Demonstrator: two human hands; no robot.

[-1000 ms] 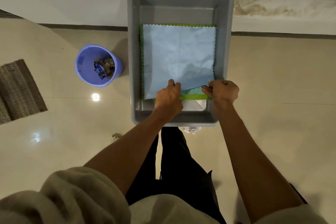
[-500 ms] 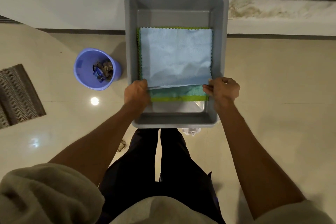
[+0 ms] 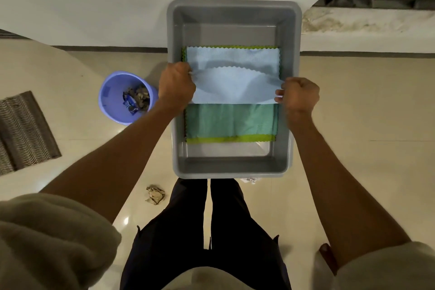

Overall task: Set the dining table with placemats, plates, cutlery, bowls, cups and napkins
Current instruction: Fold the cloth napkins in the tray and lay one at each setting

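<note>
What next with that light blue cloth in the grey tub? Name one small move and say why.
Probably lift the light blue cloth straight up and out of the grey tub. The left hand and right hand each pinch a side edge, its near part is raised and folded back, while its far part rests on the teal cloth and lime green cloth beneath.

- My left hand (image 3: 177,86) pinches the left edge of the blue cloth (image 3: 235,87), fingers curled, forearm bare
- My right hand (image 3: 299,95) pinches its right edge, knuckles up, arm stretched forward
</note>
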